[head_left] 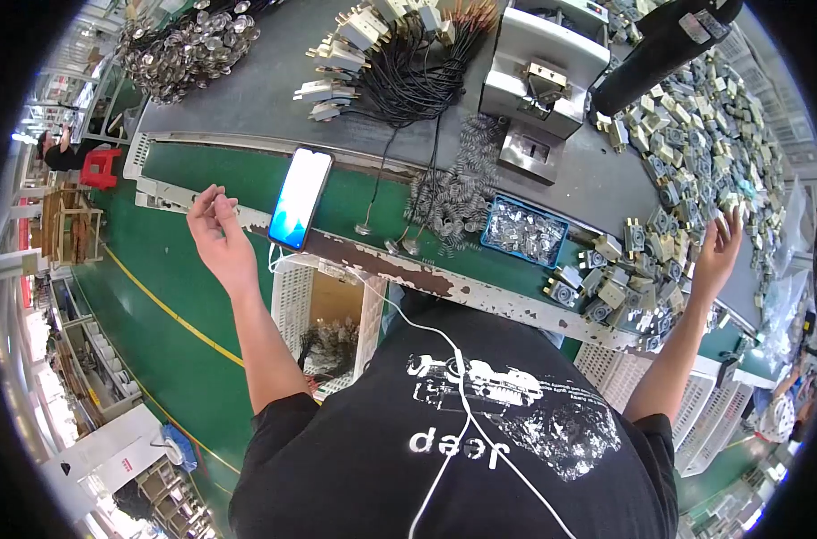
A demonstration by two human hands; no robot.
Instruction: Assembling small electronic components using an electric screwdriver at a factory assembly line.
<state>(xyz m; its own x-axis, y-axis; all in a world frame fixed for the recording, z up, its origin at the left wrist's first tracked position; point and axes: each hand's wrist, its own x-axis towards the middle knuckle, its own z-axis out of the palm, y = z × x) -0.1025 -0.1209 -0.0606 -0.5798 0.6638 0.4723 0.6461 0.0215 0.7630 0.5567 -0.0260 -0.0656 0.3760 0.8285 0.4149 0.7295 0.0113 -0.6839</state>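
In the head view, the left hand (218, 235) is raised over the surface's (265, 99) near-left edge, its fingers (213, 196) loosely curled with thumb and forefinger pinched on something too small to make out. Just beside it a phone (301, 198) leans on the chipped front rail (399, 269), screen tilted up where it can be watched. The right hand (719, 251) rests with fingers spread on the heap of small grey-and-brass parts (696, 153) along the right edge, within easy reach. Between the hands lie a blue tray of metal clips (525, 232), springs (449, 193) and black wired leads (408, 72) before a small press (539, 81).
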